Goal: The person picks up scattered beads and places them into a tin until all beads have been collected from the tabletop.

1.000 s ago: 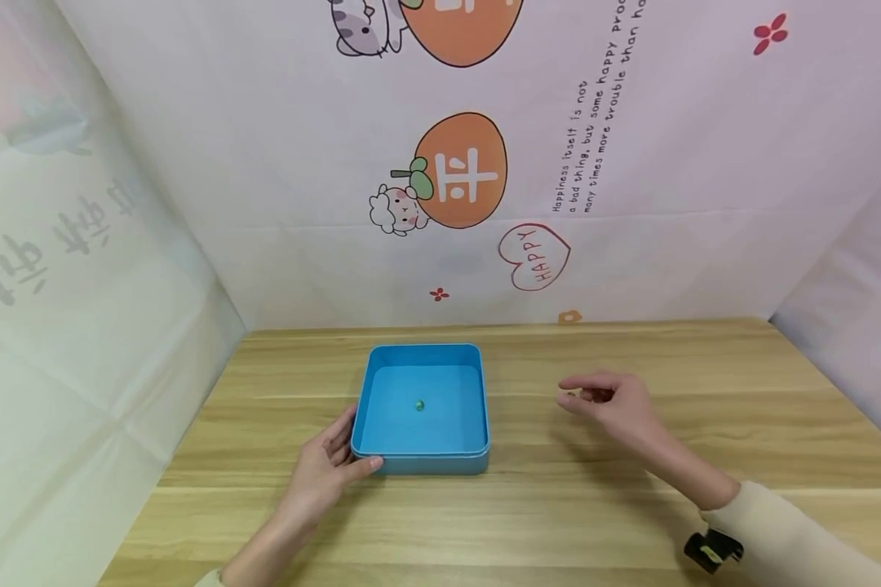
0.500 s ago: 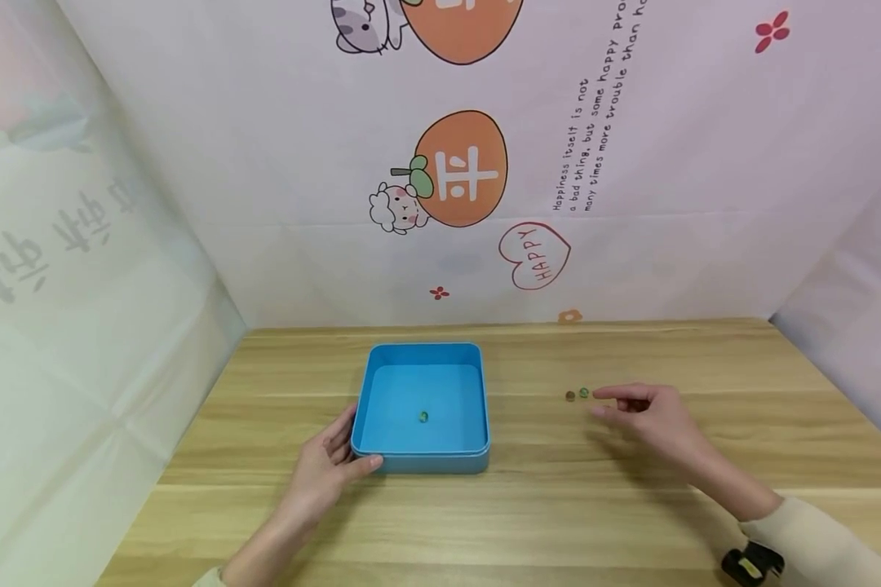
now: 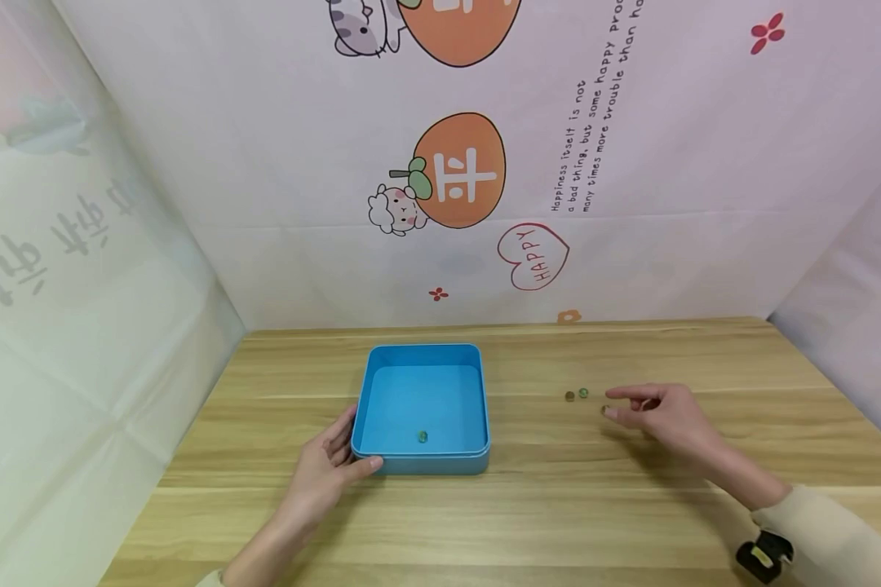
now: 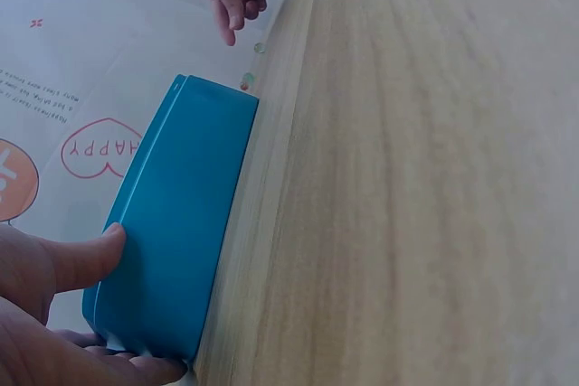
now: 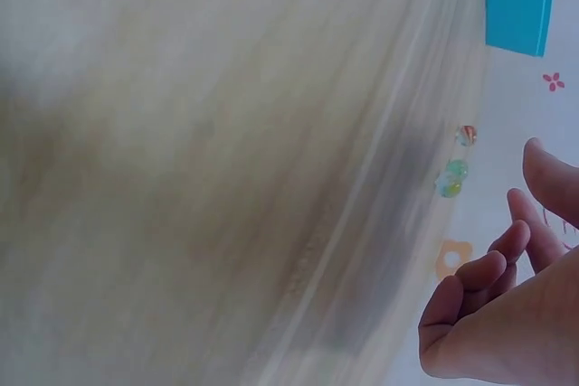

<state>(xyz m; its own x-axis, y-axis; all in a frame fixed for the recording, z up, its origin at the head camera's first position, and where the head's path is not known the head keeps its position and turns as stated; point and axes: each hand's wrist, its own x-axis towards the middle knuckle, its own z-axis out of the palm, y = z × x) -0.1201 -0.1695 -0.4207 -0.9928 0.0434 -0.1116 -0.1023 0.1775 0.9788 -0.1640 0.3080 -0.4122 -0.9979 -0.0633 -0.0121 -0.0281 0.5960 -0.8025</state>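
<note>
A square blue box (image 3: 418,465), open at the top, sits on the wooden table. My left hand (image 3: 326,469) grips its near left corner, the thumb against the front wall and the fingers along the left side. One greenish glass marble (image 3: 422,437) lies inside, close to the front wall. To the right of the box, a brownish-orange marble (image 3: 569,396) and a green marble (image 3: 583,393) rest side by side on the table. Another marble (image 3: 605,410) is at my right thumb's tip. My right hand (image 3: 668,416) holds nothing, its thumb and index finger apart (image 5: 507,296).
A white printed cloth (image 3: 301,163) hangs behind the table (image 3: 529,522), with more cloth at the left and right sides. A black wrist device (image 3: 763,557) sits under the right sleeve.
The right hand has moved right, away from the two marbles, and a third marble now shows by its thumb. Inside the box the marble has rolled toward the front wall. The left hand stays put.
</note>
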